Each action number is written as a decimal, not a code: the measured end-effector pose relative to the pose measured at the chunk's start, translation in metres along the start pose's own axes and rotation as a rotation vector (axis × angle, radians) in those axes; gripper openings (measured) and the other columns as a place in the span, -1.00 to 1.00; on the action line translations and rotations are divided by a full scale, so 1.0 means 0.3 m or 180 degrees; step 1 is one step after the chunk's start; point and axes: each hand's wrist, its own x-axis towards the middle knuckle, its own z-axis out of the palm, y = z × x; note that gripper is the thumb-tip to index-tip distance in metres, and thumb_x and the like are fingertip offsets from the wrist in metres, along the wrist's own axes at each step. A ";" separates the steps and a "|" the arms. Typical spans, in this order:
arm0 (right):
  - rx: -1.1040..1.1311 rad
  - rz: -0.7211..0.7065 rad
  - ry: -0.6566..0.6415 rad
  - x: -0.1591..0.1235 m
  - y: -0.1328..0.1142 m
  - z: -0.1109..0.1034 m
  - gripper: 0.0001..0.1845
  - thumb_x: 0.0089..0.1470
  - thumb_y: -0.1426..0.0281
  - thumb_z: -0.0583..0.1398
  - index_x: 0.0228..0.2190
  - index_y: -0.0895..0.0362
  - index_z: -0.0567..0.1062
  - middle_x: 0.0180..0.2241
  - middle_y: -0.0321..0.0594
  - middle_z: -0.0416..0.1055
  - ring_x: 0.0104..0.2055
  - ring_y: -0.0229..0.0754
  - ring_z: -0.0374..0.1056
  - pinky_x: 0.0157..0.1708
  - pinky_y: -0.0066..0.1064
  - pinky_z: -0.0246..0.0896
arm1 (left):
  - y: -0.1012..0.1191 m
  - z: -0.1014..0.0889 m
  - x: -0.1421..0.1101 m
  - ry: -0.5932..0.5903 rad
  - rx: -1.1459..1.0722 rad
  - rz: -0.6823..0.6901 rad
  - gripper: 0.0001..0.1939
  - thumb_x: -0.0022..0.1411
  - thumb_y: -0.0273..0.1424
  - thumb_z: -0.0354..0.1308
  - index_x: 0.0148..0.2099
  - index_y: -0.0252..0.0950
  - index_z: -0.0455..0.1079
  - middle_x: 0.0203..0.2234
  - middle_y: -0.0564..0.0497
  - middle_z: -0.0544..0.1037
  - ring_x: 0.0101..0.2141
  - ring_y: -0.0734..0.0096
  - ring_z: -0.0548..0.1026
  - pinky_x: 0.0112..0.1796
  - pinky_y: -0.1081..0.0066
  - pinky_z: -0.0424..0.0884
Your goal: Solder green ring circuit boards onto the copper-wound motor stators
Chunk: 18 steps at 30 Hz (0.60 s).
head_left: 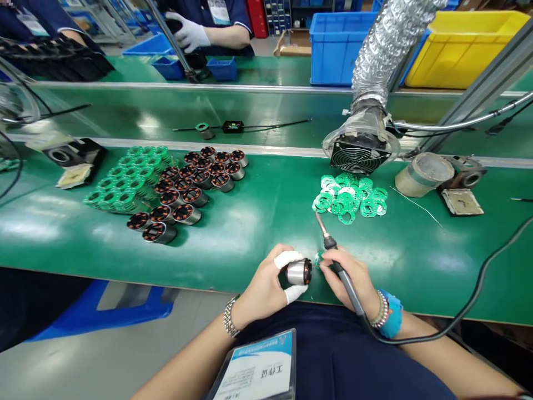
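Note:
My left hand (270, 278), with white covers on thumb and finger, grips a motor stator (297, 273), a silver cylinder with copper windings facing right. Close beside it, my right hand (353, 275) pinches a small green ring-shaped circuit board (318, 260) at its fingertips. A soldering iron (347, 286) also lies in that hand, its tip pointing up and away toward a pile of green ring boards (347, 194). A narrow gap shows between the held board and the stator. More stators (194, 195) stand in rows at the left, next to stacked green boards (127, 180).
A fan with a foil duct (360, 153) hangs behind the board pile. To its right stand a round tub (425, 175) and a soldering-iron stand (464, 191). The iron's black cable (470, 305) loops at right. A gloved co-worker's hand (189, 34) is across the bench.

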 end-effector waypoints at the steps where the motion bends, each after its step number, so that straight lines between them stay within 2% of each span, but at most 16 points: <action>1: -0.0078 -0.0018 -0.0149 0.000 0.007 -0.006 -0.74 0.07 0.53 0.08 -0.17 0.07 0.31 -0.39 -0.23 0.34 -0.34 -0.21 0.31 -0.33 -0.38 0.29 | -0.006 -0.008 0.002 -0.0030 0.0075 0.0025 -0.58 0.01 -0.48 0.19 -0.04 -0.23 0.23 -0.21 -0.05 0.29 -0.25 0.38 0.39 -0.23 0.33 0.40; 5: -0.0465 -0.0100 -0.0675 0.001 0.050 -0.030 -0.62 0.05 0.48 0.14 -0.06 0.13 0.25 -0.21 -0.07 0.33 -0.14 -0.08 0.25 -0.17 -0.22 0.27 | -0.041 -0.041 0.007 -0.0146 0.0110 0.0010 -0.59 0.01 -0.54 0.16 -0.05 -0.22 0.25 -0.17 -0.07 0.30 -0.25 0.36 0.40 -0.23 0.32 0.39; 8: -0.0423 -0.0247 -0.0987 0.007 0.074 -0.031 -0.65 0.08 0.52 0.09 -0.06 0.12 0.26 -0.18 -0.06 0.34 -0.07 -0.07 0.23 -0.13 -0.20 0.26 | -0.059 -0.047 0.009 -0.0154 -0.0003 -0.0044 -0.59 0.01 -0.54 0.16 -0.05 -0.23 0.25 -0.16 -0.08 0.33 -0.28 0.38 0.41 -0.26 0.34 0.39; 11: -0.0243 -0.0387 -0.0756 0.009 0.074 -0.039 -0.71 0.10 0.54 0.06 -0.11 0.11 0.32 -0.25 -0.10 0.39 -0.11 -0.11 0.27 -0.16 -0.24 0.27 | -0.062 -0.041 0.016 -0.0163 0.0030 0.0050 -0.59 0.00 -0.55 0.15 -0.06 -0.23 0.25 -0.17 -0.07 0.34 -0.25 0.34 0.41 -0.24 0.32 0.38; 15: -0.0013 -0.0552 -0.0466 -0.008 0.054 -0.094 -0.74 0.11 0.51 0.09 -0.13 0.09 0.38 -0.45 -0.22 0.42 -0.35 -0.19 0.33 -0.35 -0.35 0.30 | -0.058 -0.028 0.027 -0.0183 0.0136 0.0236 -0.57 -0.04 -0.60 0.13 -0.07 -0.23 0.25 -0.18 -0.06 0.34 -0.22 0.33 0.39 -0.21 0.30 0.36; 18: 0.0183 -0.0366 -0.0340 -0.023 0.042 -0.145 -0.70 0.07 0.47 0.15 -0.10 0.11 0.39 -0.43 -0.21 0.44 -0.39 -0.20 0.34 -0.38 -0.34 0.30 | -0.064 -0.019 0.031 -0.0185 0.0137 0.0253 -0.55 -0.07 -0.62 0.12 -0.08 -0.24 0.25 -0.18 -0.06 0.33 -0.20 0.33 0.38 -0.18 0.29 0.35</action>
